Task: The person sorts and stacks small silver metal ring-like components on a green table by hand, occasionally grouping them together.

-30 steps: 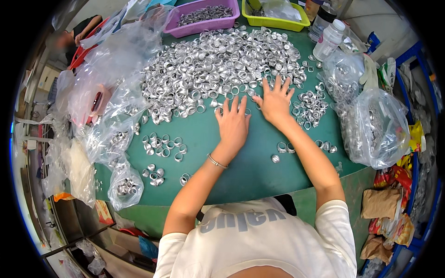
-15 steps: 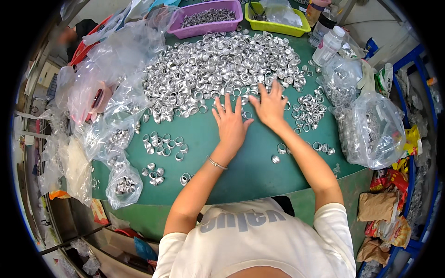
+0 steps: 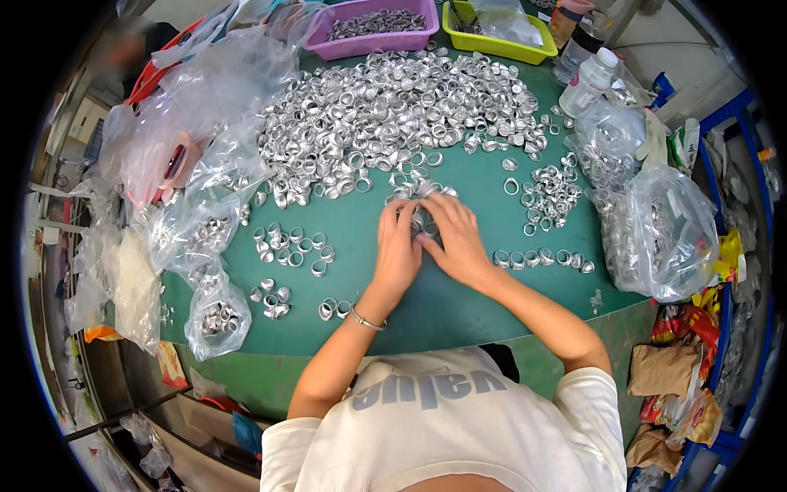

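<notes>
A wide heap of silver metal rings (image 3: 393, 107) covers the far middle of the green table. At its near edge, my left hand (image 3: 398, 242) and my right hand (image 3: 452, 238) meet, fingers curled around a small cluster of rings (image 3: 421, 221). Part of that cluster is hidden under my fingers. More loose rings (image 3: 410, 176) lie just beyond my fingertips. Right of my right hand, a row of rings (image 3: 533, 259) stretches sideways, with a small pile of rings (image 3: 551, 197) behind it. Small groups of rings (image 3: 293, 248) lie left of my left hand.
A purple basket (image 3: 373, 47) of small rings and a yellow-green basket (image 3: 500, 47) stand at the back. Clear plastic bags (image 3: 668, 234) of rings sit on the right, others (image 3: 217, 316) on the left. A white bottle (image 3: 589, 82) stands back right.
Both hands have drawn back from the heap toward me and come together, pulling some rings along. The fingers were spread and are now curled.
</notes>
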A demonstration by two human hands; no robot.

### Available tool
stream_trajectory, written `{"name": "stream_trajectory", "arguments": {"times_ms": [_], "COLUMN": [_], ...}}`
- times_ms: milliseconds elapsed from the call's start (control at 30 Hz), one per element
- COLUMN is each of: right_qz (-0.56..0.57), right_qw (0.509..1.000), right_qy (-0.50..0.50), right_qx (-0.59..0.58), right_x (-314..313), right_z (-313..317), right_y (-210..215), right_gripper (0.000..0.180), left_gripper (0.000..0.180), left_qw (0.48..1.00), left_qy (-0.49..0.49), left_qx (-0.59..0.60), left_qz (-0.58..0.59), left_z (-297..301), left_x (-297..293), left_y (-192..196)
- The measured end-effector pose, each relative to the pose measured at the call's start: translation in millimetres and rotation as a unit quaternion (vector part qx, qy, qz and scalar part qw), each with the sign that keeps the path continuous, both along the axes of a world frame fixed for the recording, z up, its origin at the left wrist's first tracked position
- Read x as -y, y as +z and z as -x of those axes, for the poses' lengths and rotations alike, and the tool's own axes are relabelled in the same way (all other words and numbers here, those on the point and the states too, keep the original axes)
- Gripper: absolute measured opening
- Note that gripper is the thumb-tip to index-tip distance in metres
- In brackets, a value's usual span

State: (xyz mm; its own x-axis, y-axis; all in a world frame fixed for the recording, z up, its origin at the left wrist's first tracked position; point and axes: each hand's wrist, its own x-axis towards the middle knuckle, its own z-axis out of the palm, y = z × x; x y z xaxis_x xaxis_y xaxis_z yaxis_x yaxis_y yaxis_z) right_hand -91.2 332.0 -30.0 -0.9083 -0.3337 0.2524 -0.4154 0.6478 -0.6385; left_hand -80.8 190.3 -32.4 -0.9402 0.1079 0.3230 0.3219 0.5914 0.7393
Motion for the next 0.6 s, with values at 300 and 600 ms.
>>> {"name": "stream_trajectory", "arguments": {"times_ms": [300, 600], "right_qz": [0.105, 0.003], "right_qw": [0.983, 0.998], "right_qy": [0.137, -0.037], "right_qx": [0.069, 0.046], "right_x": [-40.9, -13.3], "right_z": [-5.4, 20.5], "right_y": [21.6, 19.6], "right_gripper": [0.033, 0.02], "left_gripper": [0.036, 0.034], "left_qw": [0.996, 0.929], "left_qy": [0.013, 0.007], "left_qx": [0.044, 0.124], "left_qz": [-0.073, -0.35], "left_z": [-30.7, -23.4], "left_x": [32.0, 28.4], "left_y": [4.8, 1.3]}}
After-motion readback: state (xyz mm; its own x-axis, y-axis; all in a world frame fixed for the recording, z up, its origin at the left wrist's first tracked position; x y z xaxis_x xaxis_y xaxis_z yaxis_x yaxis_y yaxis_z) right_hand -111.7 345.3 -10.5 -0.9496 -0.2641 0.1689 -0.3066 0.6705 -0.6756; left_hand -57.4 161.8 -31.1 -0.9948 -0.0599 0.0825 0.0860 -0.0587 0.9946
